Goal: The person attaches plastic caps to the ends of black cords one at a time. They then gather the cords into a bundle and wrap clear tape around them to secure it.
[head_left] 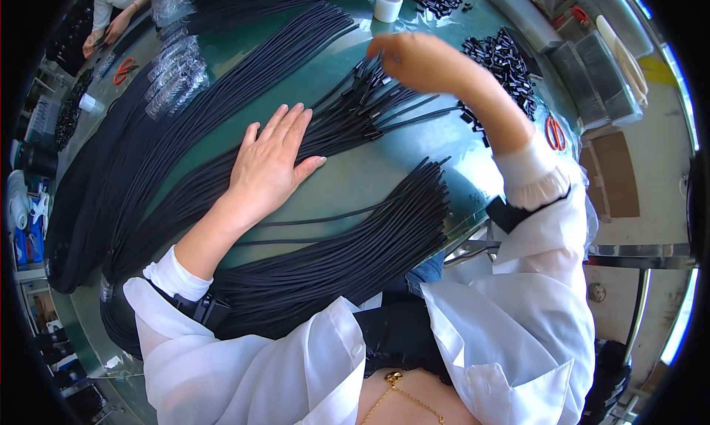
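Note:
My left hand lies flat with fingers stretched, palm down on the middle bundle of black cables. Above that bundle's right end is my right hand, blurred, its fingers curled in and partly hidden; what they hold cannot be made out. The cable ends fan out under it, with small dark end pieces among them. A second black cable bundle lies nearer me, two strands apart from it. Farther off, another bundle runs diagonally, with clear plastic wrap lying across it.
On the green table, a heap of small black pieces lies right of my right hand, red-handled scissors beside it. A white tape roll stands at the back. Clear plastic boxes line the right. Another person's hand shows far left.

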Available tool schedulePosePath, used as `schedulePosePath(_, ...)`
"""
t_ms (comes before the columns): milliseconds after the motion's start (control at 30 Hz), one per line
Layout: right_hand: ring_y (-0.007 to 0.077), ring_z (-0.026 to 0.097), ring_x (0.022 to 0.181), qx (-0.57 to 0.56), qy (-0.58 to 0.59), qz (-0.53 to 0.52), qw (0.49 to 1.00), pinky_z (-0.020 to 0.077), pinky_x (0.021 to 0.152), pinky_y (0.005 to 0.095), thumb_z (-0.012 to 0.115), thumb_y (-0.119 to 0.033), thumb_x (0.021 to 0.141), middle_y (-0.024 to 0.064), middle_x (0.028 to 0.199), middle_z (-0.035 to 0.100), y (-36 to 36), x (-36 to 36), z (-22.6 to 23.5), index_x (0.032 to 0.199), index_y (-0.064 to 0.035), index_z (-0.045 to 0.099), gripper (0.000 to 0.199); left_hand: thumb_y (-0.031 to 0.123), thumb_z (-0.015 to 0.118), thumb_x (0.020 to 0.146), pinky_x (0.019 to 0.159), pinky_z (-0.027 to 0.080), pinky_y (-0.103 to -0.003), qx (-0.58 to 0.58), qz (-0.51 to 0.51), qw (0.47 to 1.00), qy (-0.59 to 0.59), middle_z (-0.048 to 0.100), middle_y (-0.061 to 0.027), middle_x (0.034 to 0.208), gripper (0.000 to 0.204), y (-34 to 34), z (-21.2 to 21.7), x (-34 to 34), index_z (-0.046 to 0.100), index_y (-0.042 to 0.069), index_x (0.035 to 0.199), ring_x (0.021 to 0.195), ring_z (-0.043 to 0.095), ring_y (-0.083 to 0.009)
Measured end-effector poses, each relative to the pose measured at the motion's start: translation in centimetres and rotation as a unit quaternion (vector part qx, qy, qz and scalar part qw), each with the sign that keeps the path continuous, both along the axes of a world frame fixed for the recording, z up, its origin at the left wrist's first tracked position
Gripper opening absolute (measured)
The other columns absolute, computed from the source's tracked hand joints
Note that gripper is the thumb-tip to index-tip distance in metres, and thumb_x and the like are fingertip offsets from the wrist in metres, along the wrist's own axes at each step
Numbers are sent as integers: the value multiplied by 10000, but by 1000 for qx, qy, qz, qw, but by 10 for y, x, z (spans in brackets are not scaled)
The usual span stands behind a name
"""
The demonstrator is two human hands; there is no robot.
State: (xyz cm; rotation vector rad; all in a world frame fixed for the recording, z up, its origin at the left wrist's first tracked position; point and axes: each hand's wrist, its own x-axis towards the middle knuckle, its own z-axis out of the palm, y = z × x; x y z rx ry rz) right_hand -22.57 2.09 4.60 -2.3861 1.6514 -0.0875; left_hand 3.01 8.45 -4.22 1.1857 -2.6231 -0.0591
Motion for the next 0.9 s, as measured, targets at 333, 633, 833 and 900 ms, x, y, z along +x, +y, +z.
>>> schedulePosePath(333,315,623,936,142,-1,44,989,473,848,386,481,-137,834,167,1022,641,-19,30,-17,1121,-62,593,317,332,606,850,1007,318,-472,-5,3,1000,8,415,-151,1377,597,-2,1,0,400,29,1321,1299,364,-308)
schedulePosePath(633,267,644,857,-31,44,14,998,509,781,351,491,-154,838,142,919,652,-46,32,-31,1074,-58,609,281,410,559,867,1007,309,-520,-7,-3,1000,20,425,-148,1370,609,-3,-2,0,413,20,1311,1296,365,-300)
schedulePosePath(833,304,637,886,213,-153,20,965,503,793,367,499,-175,851,157,953,654,-37,38,-20,1075,-55,611,277,405,571,859,996,324,-518,-15,1,1000,16,430,-150,1365,612,-2,0,-1,416,21,1309,1289,376,-304)
schedulePosePath(900,280,646,867,60,16,-4,998,504,787,360,503,-194,858,157,937,657,-48,20,-22,1060,-42,610,274,404,574,857,993,327,-518,-17,-4,1000,12,430,-150,1365,612,-2,0,-2,418,21,1308,1287,378,-304)
